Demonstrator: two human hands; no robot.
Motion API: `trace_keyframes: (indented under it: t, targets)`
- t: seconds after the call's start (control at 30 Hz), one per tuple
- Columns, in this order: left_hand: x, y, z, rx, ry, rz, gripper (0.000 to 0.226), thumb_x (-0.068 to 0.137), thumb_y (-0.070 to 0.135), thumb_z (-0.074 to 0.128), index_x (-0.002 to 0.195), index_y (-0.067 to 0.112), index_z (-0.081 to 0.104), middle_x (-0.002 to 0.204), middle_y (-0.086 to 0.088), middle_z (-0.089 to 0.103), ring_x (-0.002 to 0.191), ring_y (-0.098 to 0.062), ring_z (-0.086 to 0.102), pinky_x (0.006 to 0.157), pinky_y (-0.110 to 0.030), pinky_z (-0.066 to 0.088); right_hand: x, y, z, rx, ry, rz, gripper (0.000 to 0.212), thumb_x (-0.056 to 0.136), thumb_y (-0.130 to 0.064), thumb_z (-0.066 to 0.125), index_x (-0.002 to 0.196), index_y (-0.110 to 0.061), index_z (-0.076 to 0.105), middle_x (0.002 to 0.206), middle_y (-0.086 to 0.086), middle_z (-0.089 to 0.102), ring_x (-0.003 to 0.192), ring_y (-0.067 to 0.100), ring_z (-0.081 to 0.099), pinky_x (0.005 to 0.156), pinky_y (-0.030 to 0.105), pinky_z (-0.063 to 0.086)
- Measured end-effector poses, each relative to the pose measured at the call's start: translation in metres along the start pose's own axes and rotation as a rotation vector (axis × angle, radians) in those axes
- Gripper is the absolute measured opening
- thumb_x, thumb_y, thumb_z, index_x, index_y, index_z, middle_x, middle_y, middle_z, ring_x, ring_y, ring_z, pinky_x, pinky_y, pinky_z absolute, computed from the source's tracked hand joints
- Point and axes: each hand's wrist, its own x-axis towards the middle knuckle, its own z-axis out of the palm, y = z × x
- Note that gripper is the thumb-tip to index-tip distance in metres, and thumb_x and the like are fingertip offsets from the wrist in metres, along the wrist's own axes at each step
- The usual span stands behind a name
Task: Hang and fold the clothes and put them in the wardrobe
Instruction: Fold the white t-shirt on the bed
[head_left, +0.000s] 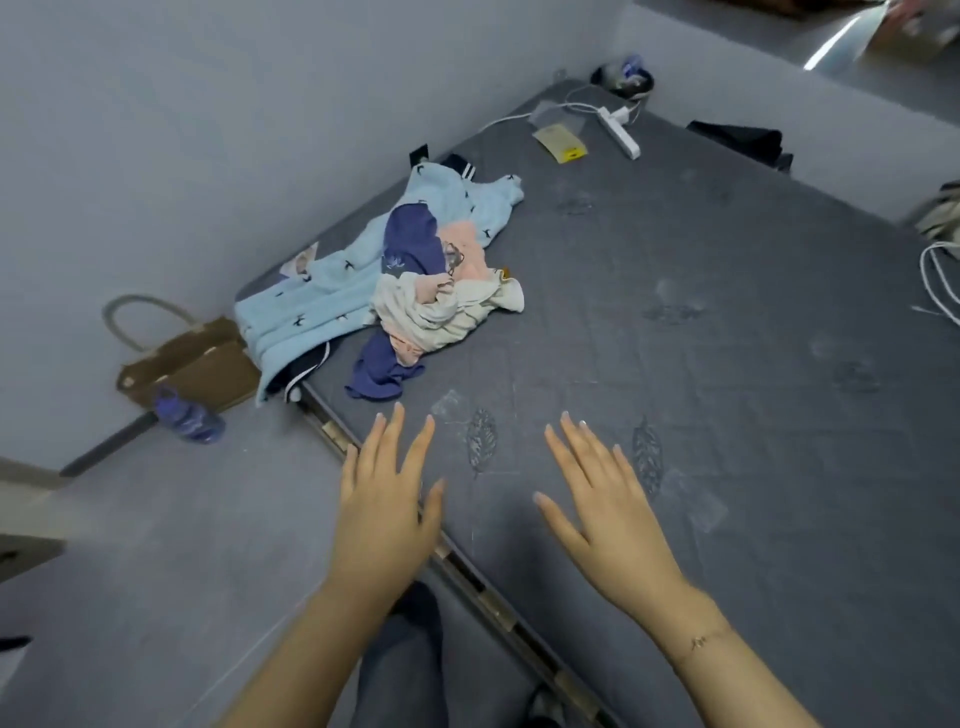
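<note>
- Filling most of the room, a grey mattress (675, 322) lies on a grey floor (156, 545) against grey walls.
- A clothes pile (395, 275) sits near its far-left edge, long axis running near-left to far-right.
- Left hand (382, 512) and right hand (610, 512) hover over the near edge, fingers spread, holding nothing.

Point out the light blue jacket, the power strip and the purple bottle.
light blue jacket (332, 291): head view, on its bird-print front panel.
power strip (619, 133): head view, on the middle of its white body.
purple bottle (189, 415): head view, on its side, on the floor.
</note>
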Motion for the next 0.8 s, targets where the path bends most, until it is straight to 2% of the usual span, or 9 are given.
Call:
trace_keyframes:
  t: [0.13, 0.23, 0.3, 0.43, 0.53, 0.6, 0.67, 0.77, 0.8]
  targets:
    - [0.098, -0.058, 0.027, -0.02, -0.069, 0.036, 0.063, 0.092, 0.028, 0.064, 0.148, 0.014, 0.038, 0.158, -0.014, 0.025, 0.145, -0.035, 0.026, 0.115, -0.055, 0.026, 0.088, 0.007, 0.035, 0.024, -0.026, 0.072, 0.065, 0.102, -0.051, 0.026, 0.155, -0.027, -0.003, 0.161, -0.011, -0.013, 0.148, 0.005, -0.012, 0.122, 0.033, -0.006]
    - [0.178, -0.106, 0.051, -0.02, -0.212, 0.039, 0.067, 0.096, 0.031, 0.057, 0.153, 0.019, 0.024, 0.162, -0.008, 0.01, 0.149, -0.028, 0.012, 0.119, -0.047, 0.017, 0.172, 0.018, 0.065, 0.089, -0.049, 0.181, 0.065, 0.102, -0.046, 0.033, 0.156, -0.024, 0.004, 0.162, -0.008, -0.007, 0.15, 0.008, -0.006, 0.123, 0.033, -0.002]
    - [0.226, -0.136, 0.069, -0.039, -0.265, 0.058, 0.067, 0.096, 0.031, 0.056, 0.153, 0.019, 0.024, 0.162, -0.008, 0.014, 0.149, -0.028, 0.013, 0.119, -0.047, 0.017, 0.227, 0.025, 0.091, 0.169, -0.047, 0.252, 0.064, 0.102, -0.043, 0.037, 0.156, -0.022, 0.008, 0.163, -0.007, -0.002, 0.15, 0.009, -0.002, 0.123, 0.035, 0.001]
    - [0.319, -0.179, 0.112, -0.093, -0.265, 0.121, 0.057, 0.096, 0.027, 0.057, 0.148, 0.016, 0.037, 0.158, -0.008, 0.027, 0.144, -0.03, 0.025, 0.116, -0.046, 0.025, 0.315, 0.035, 0.153, 0.347, -0.016, 0.34, 0.062, 0.101, -0.039, 0.045, 0.155, -0.02, 0.019, 0.163, -0.005, 0.009, 0.149, 0.01, 0.009, 0.122, 0.035, 0.011]
    - [0.39, -0.197, 0.148, -0.139, -0.21, 0.127, 0.045, 0.099, 0.016, 0.05, 0.143, 0.015, 0.045, 0.155, -0.009, 0.032, 0.139, -0.032, 0.032, 0.111, -0.047, 0.031, 0.355, 0.044, 0.193, 0.644, 0.065, 0.48, 0.062, 0.096, -0.035, 0.056, 0.151, -0.023, 0.031, 0.159, -0.009, 0.022, 0.144, 0.003, 0.019, 0.118, 0.025, 0.018]
    - [0.43, -0.202, 0.168, -0.201, -0.146, 0.112, 0.04, 0.099, 0.013, 0.049, 0.139, 0.012, 0.049, 0.153, -0.013, 0.035, 0.137, -0.033, 0.035, 0.112, -0.045, 0.029, 0.368, 0.051, 0.216, 0.806, 0.119, 0.584, 0.059, 0.093, -0.034, 0.062, 0.147, -0.025, 0.041, 0.155, -0.011, 0.032, 0.14, 0.001, 0.028, 0.114, 0.022, 0.024]
    - [0.462, -0.203, 0.188, -0.239, -0.116, 0.13, 0.04, 0.101, 0.018, 0.048, 0.14, 0.015, 0.049, 0.154, -0.012, 0.034, 0.139, -0.032, 0.033, 0.115, -0.046, 0.025, 0.379, 0.058, 0.233, 0.91, 0.161, 0.666, 0.053, 0.09, -0.036, 0.065, 0.14, -0.029, 0.049, 0.146, -0.013, 0.043, 0.135, 0.004, 0.039, 0.111, 0.024, 0.034]
    - [0.498, -0.207, 0.218, -0.174, -0.186, 0.175, 0.041, 0.101, 0.039, 0.045, 0.141, 0.033, 0.046, 0.159, 0.0, 0.024, 0.145, -0.025, 0.02, 0.117, -0.052, 0.016, 0.408, 0.059, 0.246, 1.118, 0.169, 0.688, 0.038, 0.088, -0.035, 0.068, 0.124, -0.04, 0.056, 0.132, -0.019, 0.053, 0.126, 0.004, 0.048, 0.094, 0.011, 0.043]
    - [0.507, -0.21, 0.226, -0.172, -0.229, 0.159, 0.041, 0.099, 0.044, 0.047, 0.139, 0.037, 0.047, 0.158, 0.001, 0.024, 0.145, -0.025, 0.017, 0.117, -0.052, 0.014, 0.422, 0.057, 0.247, 1.19, 0.166, 0.662, 0.041, 0.087, -0.032, 0.07, 0.124, -0.038, 0.055, 0.132, -0.019, 0.053, 0.124, 0.003, 0.049, 0.092, 0.011, 0.044]
